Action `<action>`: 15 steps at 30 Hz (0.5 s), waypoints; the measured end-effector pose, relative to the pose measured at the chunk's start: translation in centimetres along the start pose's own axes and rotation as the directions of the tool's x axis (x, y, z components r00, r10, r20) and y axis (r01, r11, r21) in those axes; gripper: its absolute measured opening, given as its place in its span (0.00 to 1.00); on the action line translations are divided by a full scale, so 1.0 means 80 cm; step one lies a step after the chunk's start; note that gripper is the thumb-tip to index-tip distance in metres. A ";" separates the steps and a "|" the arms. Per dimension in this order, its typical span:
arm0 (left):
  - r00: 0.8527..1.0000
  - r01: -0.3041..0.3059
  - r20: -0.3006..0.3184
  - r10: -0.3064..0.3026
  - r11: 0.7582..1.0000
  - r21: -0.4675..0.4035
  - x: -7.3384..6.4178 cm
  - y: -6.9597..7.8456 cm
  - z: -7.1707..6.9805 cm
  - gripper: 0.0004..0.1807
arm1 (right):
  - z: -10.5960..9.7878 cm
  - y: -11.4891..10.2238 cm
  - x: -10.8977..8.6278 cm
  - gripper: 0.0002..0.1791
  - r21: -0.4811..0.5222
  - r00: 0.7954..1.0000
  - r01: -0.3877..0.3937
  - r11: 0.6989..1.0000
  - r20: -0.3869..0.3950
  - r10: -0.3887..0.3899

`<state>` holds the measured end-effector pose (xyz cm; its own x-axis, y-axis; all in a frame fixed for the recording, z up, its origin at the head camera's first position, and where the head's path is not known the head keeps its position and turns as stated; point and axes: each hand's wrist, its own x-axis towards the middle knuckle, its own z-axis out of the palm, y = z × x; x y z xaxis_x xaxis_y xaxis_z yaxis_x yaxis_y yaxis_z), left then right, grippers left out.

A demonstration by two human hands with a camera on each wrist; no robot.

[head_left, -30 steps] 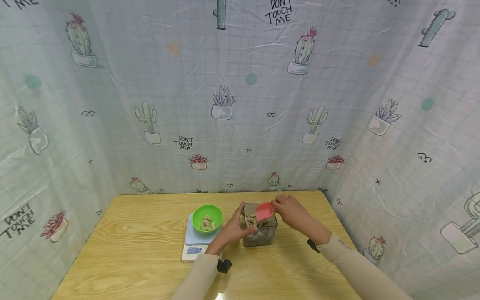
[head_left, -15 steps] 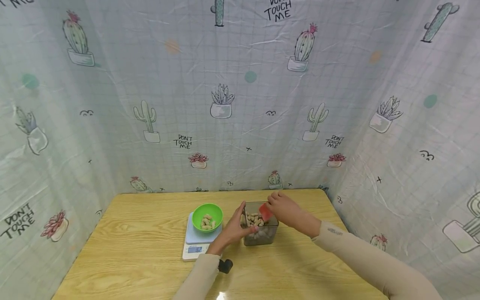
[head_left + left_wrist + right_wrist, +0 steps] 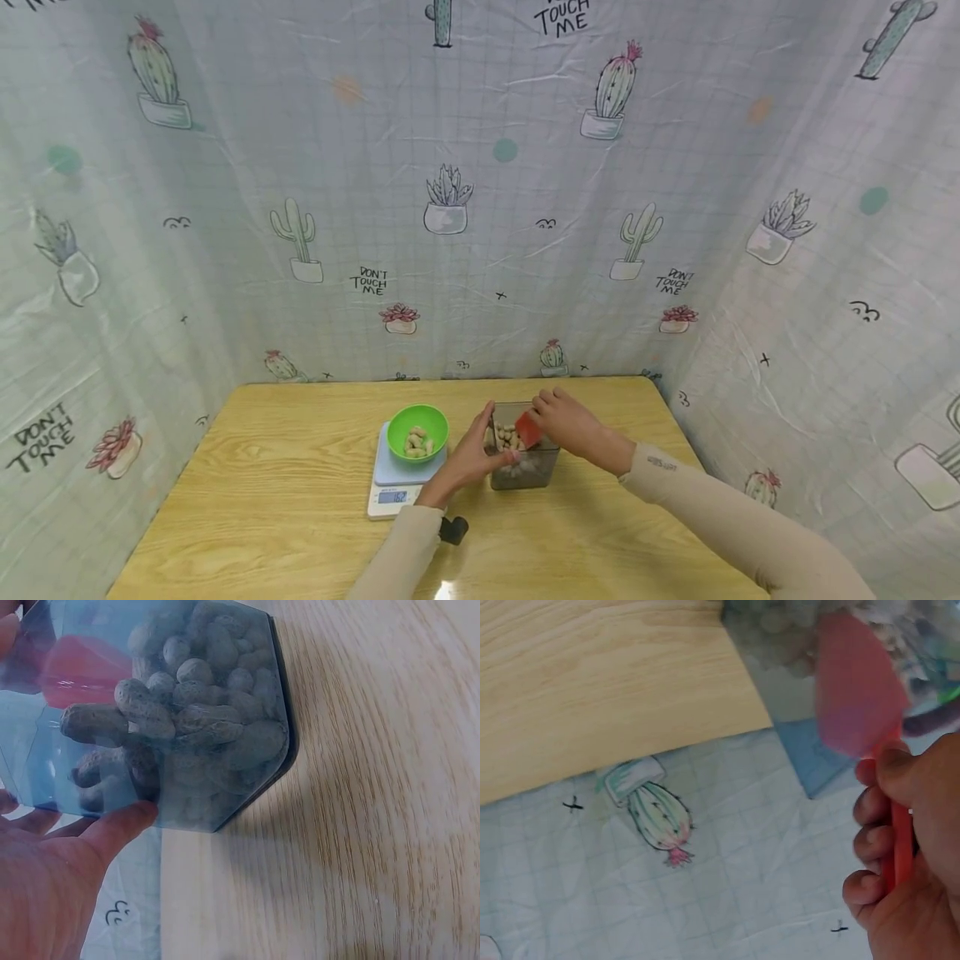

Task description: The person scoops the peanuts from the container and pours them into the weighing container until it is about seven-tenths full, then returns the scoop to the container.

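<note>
A clear grey square container (image 3: 522,477) partly filled with unshelled peanuts (image 3: 507,437) stands on the table. My left hand (image 3: 468,460) grips its left side, thumb on the front wall and fingers toward the back. In the left wrist view the thumb (image 3: 124,825) lies against the see-through wall, over the peanuts (image 3: 206,724). A red scoop (image 3: 528,429) dips into the container, tilted down. My right hand (image 3: 573,422) holds its handle (image 3: 900,847), fingers wrapped around it. The scoop's blade (image 3: 859,690) shows partly through the wall; what it carries is hidden.
Left of the container, a green bowl (image 3: 437,419) with several peanuts (image 3: 417,443) sits on a white kitchen scale (image 3: 387,477) with a lit display (image 3: 392,497). A cactus-print curtain (image 3: 480,333) hangs behind the wooden table (image 3: 285,483).
My right hand has moved slightly left and tipped the scoop from above the container's rim down into the peanuts. The left hand keeps its grip, and the bowl stays on the scale.
</note>
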<state>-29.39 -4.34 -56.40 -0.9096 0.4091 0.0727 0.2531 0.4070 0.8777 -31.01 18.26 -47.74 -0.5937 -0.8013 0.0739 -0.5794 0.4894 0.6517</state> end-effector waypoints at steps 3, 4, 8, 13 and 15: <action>1.000 -0.001 0.002 0.001 1.000 0.009 0.000 0.002 -0.003 0.58 | 0.004 0.001 0.000 0.15 0.006 1.000 0.016 1.000 0.007 -0.016; 1.000 0.003 0.004 -0.003 1.000 0.010 0.000 0.003 -0.004 0.58 | 0.007 0.002 0.000 0.15 0.008 1.000 0.024 1.000 0.008 -0.024; 1.000 0.009 0.012 -0.009 1.000 0.015 -0.001 0.004 -0.005 0.59 | 0.012 0.004 -0.002 0.15 0.046 0.999 0.036 0.998 0.025 -0.038; 1.000 0.000 0.026 -0.001 0.999 0.032 0.001 0.004 -0.003 0.58 | 0.012 0.006 0.001 0.13 0.088 0.999 0.035 0.996 0.039 -0.038; 1.000 -0.002 0.025 0.001 0.999 0.034 0.002 0.004 -0.001 0.58 | 0.011 0.007 0.003 0.12 0.094 0.998 0.042 0.995 0.041 -0.045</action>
<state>-29.47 -4.26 -56.08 -0.9010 0.4295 0.0614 0.2655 0.4336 0.8611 -31.96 18.65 -48.01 -0.5889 -0.8081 0.0135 -0.6533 0.4858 0.5806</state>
